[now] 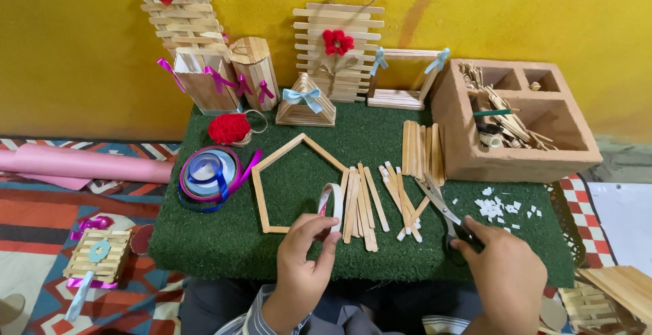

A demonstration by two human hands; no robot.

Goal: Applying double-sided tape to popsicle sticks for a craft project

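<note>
A mustard-yellow wall (pixel 81 43) rises well beyond the fingers. A patterned red, blue and white floor mat (pixel 41 202) spreads left of them; pale floor (pixel 621 213) lies right.

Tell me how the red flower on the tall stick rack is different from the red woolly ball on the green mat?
The red flower is fixed high on an upright stick rack; the red woolly ball lies on the green mat. The flower has petals; the ball is round and bigger. Both are red.
</note>
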